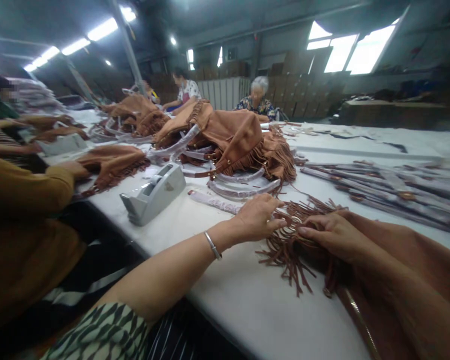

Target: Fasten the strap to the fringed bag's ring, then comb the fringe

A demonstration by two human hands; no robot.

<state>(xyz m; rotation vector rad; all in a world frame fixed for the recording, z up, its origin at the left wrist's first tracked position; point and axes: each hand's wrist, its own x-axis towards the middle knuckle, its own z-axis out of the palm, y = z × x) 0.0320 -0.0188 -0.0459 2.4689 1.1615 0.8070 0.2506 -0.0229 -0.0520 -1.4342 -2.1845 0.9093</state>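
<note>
Head camera view: a tan suede handbag (393, 280) lies on a white-covered worktable (247, 305), its long axis running from the lower right corner up and to the left, its fringed end pointing away from the wearer. Brown leather fringe (288, 250) fans out there around a round metal ring (295, 220). The left hand (257, 217), a silver bangle (212, 245) at its wrist, rests on the fringe, fingers (275, 225) together and extended. The right hand (332, 235) meets it from the other side, fingers (307, 231) also close together, just beside the ring. Whether either hand is pinching cannot be told. A grey tape dispenser (152, 192) stands to the left, beside a tan fringed bag (225, 137) with wrapped handles. Rows of long straps (390, 192) lie to the right. A co-worker's hand (75, 170) rests on another fringed bag (112, 167).
</note>
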